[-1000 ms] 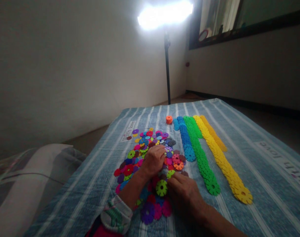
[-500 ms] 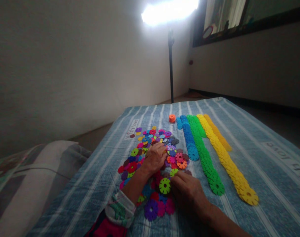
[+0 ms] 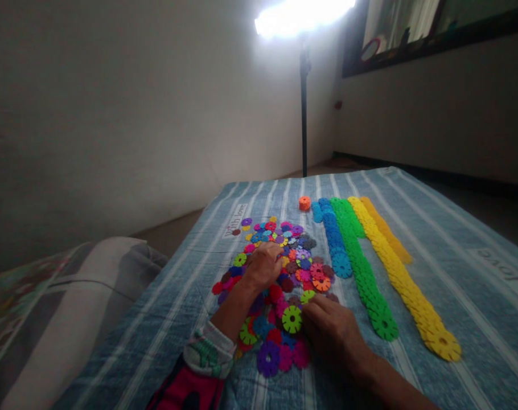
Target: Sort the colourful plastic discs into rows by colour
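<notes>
A pale wall [image 3: 135,114] fills the upper left, and the window [image 3: 399,34] is cut off by the top edge. The striped, cloth-covered desk [image 3: 455,285] shows its far edge, but its near edge runs out below. There is open cloth to the right of the rows and on the left side of the pile. At the far left, folded fabric [image 3: 97,285] runs out of view. The lamp [image 3: 304,85] has its head clipped and its foot hidden behind the desk.

The pile of mixed discs [image 3: 287,283] lies mid-desk, partly covered by both hands. Right of it lie overlapping rows: yellow [image 3: 398,270], green [image 3: 364,279], amber [image 3: 385,230] and blue [image 3: 333,233], with narrow strips of cloth between some of them.

The person's right hand [image 3: 333,327] rests low at the pile's right side, its forearm cut off below; its fingers are bent close together, the tips hidden, so their grip cannot be told. The left hand [image 3: 263,266] lies over the pile, fingers curved downward, tips hard to make out, and whether they pinch anything cannot be told. An orange stack [image 3: 304,203] stands beyond the pile. Just beside the right fingers is a yellow-green disc [image 3: 287,320], its face toward the camera
</notes>
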`<action>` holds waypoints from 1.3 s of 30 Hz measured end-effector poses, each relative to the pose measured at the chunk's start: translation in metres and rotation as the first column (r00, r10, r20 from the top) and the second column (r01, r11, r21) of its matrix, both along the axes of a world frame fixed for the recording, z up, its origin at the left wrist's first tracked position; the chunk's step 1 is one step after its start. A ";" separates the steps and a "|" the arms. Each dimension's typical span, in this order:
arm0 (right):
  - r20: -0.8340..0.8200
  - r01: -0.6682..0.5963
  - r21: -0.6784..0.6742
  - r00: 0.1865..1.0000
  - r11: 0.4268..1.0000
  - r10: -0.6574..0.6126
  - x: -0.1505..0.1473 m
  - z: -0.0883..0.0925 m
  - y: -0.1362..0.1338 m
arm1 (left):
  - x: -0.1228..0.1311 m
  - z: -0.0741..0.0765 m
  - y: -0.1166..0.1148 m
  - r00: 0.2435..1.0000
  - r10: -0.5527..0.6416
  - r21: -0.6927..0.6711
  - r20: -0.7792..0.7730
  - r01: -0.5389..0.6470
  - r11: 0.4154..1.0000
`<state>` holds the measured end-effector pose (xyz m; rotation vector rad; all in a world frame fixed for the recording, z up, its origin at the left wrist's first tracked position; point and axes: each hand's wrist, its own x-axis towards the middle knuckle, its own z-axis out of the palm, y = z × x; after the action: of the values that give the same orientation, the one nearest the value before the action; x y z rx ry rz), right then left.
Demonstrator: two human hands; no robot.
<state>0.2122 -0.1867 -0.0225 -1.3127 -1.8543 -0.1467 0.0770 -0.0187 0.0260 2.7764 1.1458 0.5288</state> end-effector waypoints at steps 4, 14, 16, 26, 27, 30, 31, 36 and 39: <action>-0.008 -0.002 -0.010 1.000 1.000 0.002 0.000 -0.001 0.001 | -0.002 0.002 -0.002 0.996 -0.049 0.007 -0.069 0.050 0.999; -0.003 -0.013 -0.018 1.000 1.000 0.013 0.000 -0.005 0.001 | -0.001 -0.006 -0.002 0.999 -0.041 -0.019 -0.025 0.040 0.999; -0.001 -0.009 -0.015 1.000 1.000 0.009 0.000 -0.003 0.000 | -0.001 -0.007 -0.001 1.000 -0.031 -0.032 0.000 0.031 0.999; -0.010 -0.010 -0.018 1.000 1.000 0.009 -0.001 -0.001 0.000 | 0.003 0.004 -0.003 0.993 0.035 -0.159 0.113 -0.017 0.987; -0.009 -0.008 -0.024 1.000 1.000 0.008 0.000 -0.001 0.000 | 0.003 0.005 -0.004 0.992 0.053 -0.178 0.117 -0.032 0.983; -0.012 -0.005 -0.023 1.000 1.000 0.005 0.000 0.000 0.000 | 0.003 0.010 -0.006 0.986 0.097 -0.221 0.138 -0.065 0.973; -0.013 -0.003 -0.017 1.000 1.000 0.003 0.000 0.000 0.000 | 0.003 0.012 -0.006 0.984 0.106 -0.233 0.146 -0.070 0.970; -0.004 0.007 0.000 1.000 1.000 -0.007 0.000 -0.001 0.000 | 0.002 0.015 -0.006 0.972 0.173 -0.270 0.161 -0.125 0.955; -0.008 0.007 0.008 1.000 1.000 -0.007 0.000 -0.002 0.001 | 0.001 0.014 -0.003 0.965 0.186 -0.276 0.184 -0.131 0.952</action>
<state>0.2121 -0.1861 -0.0246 -1.3128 -1.8412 -0.1519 0.0775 -0.0216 0.0405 2.3573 1.2932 0.6166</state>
